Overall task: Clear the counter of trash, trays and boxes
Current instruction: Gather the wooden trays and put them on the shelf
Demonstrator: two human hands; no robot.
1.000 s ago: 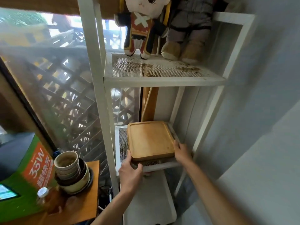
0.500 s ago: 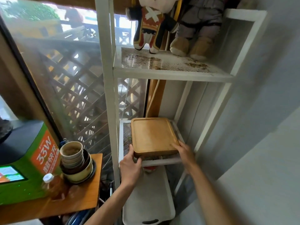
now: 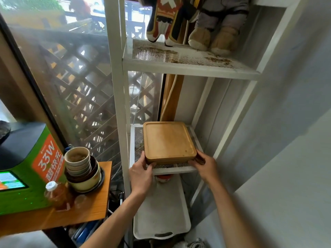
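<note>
Both hands are gripping a stack of square wooden trays (image 3: 169, 141) on the middle mesh shelf (image 3: 138, 140) of a white metal rack (image 3: 114, 86). Left hand (image 3: 141, 174) is clamping the near-left corner, thumb on the side edge, fingers curling under. Right hand (image 3: 206, 166) is clamping the near-right corner the same way. At least 2 trays are showing in the stack edge; exact count is unclear.

The stack is sitting flat on the mesh, set toward the shelf's right side, front edge close to the shelf lip. Can't tell whether it's fully resting or carrying weight in the hands.

Step, as I'm reading it: stowing trays off the counter, placement phase. Next move is probably calling for pushing the stack square against the back and letting go with both hands together, keeping the trays from sliding off each other.

Remaining work looks to be on the wooden side table (image 3: 86, 210) at left: stacked bowls (image 3: 81, 169), a capped tea bottle (image 3: 57, 196) and a green charging kiosk (image 3: 26, 169) are sitting there. A white plastic tray (image 3: 161, 212) is lying on the lower level, 2 plush dolls (image 3: 195, 20) standing on the top shelf
</note>
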